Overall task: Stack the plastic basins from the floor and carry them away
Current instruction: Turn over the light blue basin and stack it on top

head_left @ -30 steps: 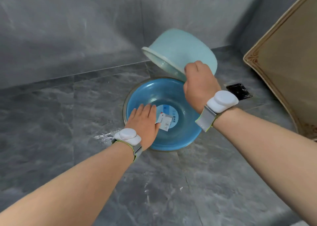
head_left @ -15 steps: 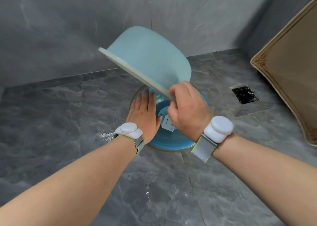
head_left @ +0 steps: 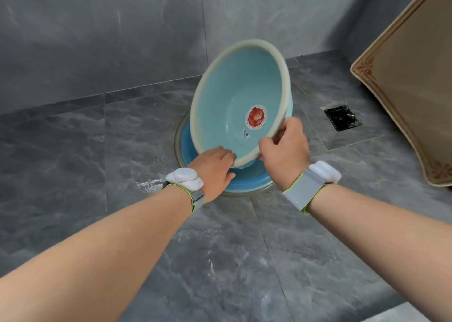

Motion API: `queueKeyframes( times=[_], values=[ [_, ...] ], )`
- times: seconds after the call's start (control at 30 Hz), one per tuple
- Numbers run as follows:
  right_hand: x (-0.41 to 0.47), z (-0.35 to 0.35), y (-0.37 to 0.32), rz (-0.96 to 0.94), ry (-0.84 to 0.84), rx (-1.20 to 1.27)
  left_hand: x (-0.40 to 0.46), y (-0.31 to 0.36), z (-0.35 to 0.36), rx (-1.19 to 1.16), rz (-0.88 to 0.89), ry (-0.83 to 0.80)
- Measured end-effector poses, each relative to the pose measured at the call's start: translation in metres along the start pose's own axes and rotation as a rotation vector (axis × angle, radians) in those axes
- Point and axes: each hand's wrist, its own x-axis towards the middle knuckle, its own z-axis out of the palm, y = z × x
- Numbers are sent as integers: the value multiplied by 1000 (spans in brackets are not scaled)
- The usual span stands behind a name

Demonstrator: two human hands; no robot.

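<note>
Both hands grip the pale basin [head_left: 234, 101] at its near rim, right hand [head_left: 285, 148] pinching, left hand [head_left: 215, 165] under the edge; it's tilted steeply at frame centre over the blue basin [head_left: 247, 187] on the floor [head_left: 97, 150]. Risk: one-sided grip, so it could swing or seat crooked.

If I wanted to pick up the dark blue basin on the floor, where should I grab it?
Probably by its rim. The blue basin sits flat on the floor with its mouth up, and a thin lip sticks out all round. Come from the near side, where the lip shows between the left hand and right hand; the tilted pale basin covers the far side. Hook fingers under the lip.
</note>
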Motion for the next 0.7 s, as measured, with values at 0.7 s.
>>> queueKeyframes(
  times=[0.7],
  values=[
    [45,17,81,48,-140,-608,5,-40,-5,89,-713,233]
  ],
)
